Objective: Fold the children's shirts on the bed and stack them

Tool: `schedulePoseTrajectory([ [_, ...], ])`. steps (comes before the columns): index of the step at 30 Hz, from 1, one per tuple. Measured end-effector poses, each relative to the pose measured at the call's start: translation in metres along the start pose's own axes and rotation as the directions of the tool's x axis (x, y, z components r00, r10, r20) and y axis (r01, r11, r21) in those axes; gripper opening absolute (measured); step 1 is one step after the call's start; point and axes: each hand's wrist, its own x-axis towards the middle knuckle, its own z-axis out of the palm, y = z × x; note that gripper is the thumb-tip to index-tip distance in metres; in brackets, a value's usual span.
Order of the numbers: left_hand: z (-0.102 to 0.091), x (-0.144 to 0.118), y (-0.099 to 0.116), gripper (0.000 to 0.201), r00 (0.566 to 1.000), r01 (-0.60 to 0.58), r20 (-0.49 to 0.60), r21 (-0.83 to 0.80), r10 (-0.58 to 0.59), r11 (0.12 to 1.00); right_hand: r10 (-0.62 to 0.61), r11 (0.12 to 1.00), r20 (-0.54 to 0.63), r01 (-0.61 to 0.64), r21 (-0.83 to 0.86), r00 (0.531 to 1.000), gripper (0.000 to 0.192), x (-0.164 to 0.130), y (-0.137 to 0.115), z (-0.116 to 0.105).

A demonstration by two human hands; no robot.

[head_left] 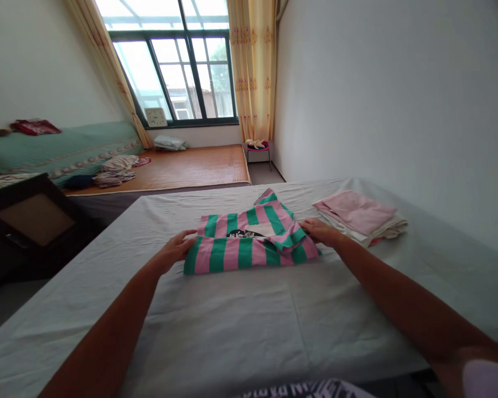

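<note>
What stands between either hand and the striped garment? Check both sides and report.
Nothing visible: the left hand touches one end of the striped garment, the right hand the other. The folded cloth stack lies off to the right, not between.

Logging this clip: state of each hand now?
Left hand: touching the striped garment at its left edge; grip cannot be told.
Right hand: touching its right side; grip cannot be told.
</note>
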Motion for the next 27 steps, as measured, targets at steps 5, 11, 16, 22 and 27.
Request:
schedulePoseTrajectory([
  [5, 0.007, 0.004, -0.027, 0.082, 0.999, 0.039, -0.034, -0.077, -0.042, 0.996, -0.1, 0.988, -0.055, 0.093, -0.122, 0.993, 0.039, 0.002, 0.029, -0.003],
  [11, -0.004, 0.0, -0.029, 0.056, 0.993, -0.044, 0.114, 0.015, 0.042, 0.999, -0.344, 0.931, 0.025, 0.345, -0.116, 0.939, 0.047, 0.003, 0.04, -0.004],
  [16, -0.008, -0.005, -0.029, 0.062, 0.998, -0.02, 0.064, -0.001, 0.02, 1.0, -0.414, 0.909, -0.094, 0.406, -0.091, 0.906, 0.035, 0.015, 0.048, -0.005],
  [22, -0.004, -0.005, -0.032, 0.068, 0.994, -0.105, 0.044, 0.029, 0.104, 0.994, -0.432, 0.901, -0.121, 0.421, -0.104, 0.894, 0.037, 0.02, 0.065, -0.004],
  [27, -0.013, -0.002, -0.037, 0.059, 0.982, -0.178, 0.113, 0.288, 0.152, 0.941, -0.358, 0.879, -0.091, 0.302, -0.368, 0.929, 0.037, 0.016, 0.058, -0.013],
])
